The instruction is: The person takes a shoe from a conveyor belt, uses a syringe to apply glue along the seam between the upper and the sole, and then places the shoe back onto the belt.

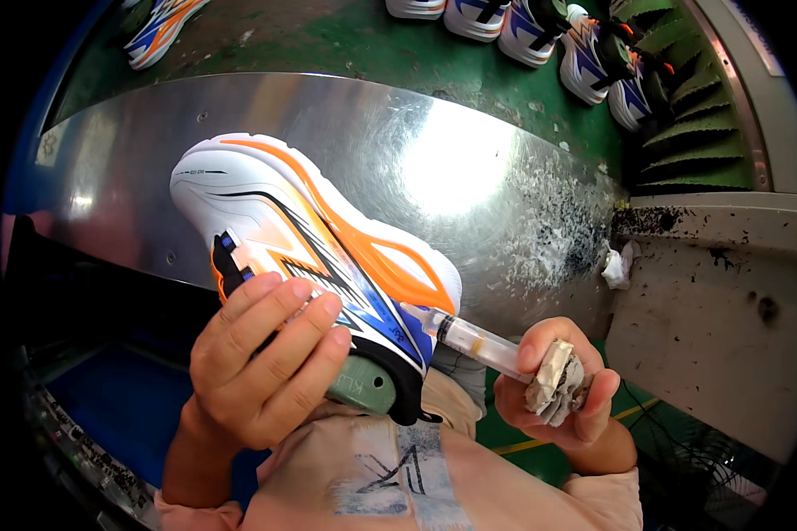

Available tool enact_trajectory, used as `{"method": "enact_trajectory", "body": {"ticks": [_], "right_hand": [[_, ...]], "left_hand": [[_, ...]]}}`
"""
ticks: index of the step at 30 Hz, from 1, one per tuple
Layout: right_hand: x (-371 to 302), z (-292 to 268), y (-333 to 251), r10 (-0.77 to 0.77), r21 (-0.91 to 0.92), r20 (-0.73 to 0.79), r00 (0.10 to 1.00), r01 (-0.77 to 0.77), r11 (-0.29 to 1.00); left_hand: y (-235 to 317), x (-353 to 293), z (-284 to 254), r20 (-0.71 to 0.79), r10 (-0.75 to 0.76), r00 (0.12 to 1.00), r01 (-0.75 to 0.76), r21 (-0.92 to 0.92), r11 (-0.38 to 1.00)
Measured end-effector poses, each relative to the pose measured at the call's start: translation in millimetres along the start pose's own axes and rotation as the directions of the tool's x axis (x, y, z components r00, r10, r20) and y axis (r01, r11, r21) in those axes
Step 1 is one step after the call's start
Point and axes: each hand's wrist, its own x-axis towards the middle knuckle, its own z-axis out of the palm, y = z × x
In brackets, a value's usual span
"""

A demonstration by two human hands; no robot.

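A white, orange and blue running shoe (319, 257) lies on its side over the near edge of a metal bench, sole edge facing away from me. My left hand (270, 354) is closed around its upper, near the laces. A green shoe last (361, 385) fills its black-collared opening. In my right hand (558, 380) is a clear syringe (478, 345), pointing left. Its tip meets the blue heel area, close to the orange midsole; whether it touches is hard to tell. A crumpled, grey-white wad (556, 389) covers the syringe's rear end, pressed in my palm.
Several similar shoes (527, 31) stand on the green surface beyond the metal bench (345, 115), with another shoe (161, 34) at far left. Green overlapping flaps (700, 115) hang at the right. White residue and a crumpled white scrap (620, 265) lie near the bench's right end.
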Motion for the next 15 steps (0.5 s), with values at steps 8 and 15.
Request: {"method": "enact_trajectory", "body": {"ticks": [8,15], "right_hand": [[-2.6,-23.0,12.7,-0.057,0.058,-0.005,0.998,0.057,0.997],[-5.6,-36.6,22.2,-0.092,0.120,0.009,0.996,0.090,0.989]], "left_hand": [[-0.3,13.2,-2.3,0.054,0.000,0.999,-0.001,0.020,1.000],[0.2,21.5,-5.1,0.133,-0.001,0.991,-0.004,0.038,0.999]]}}
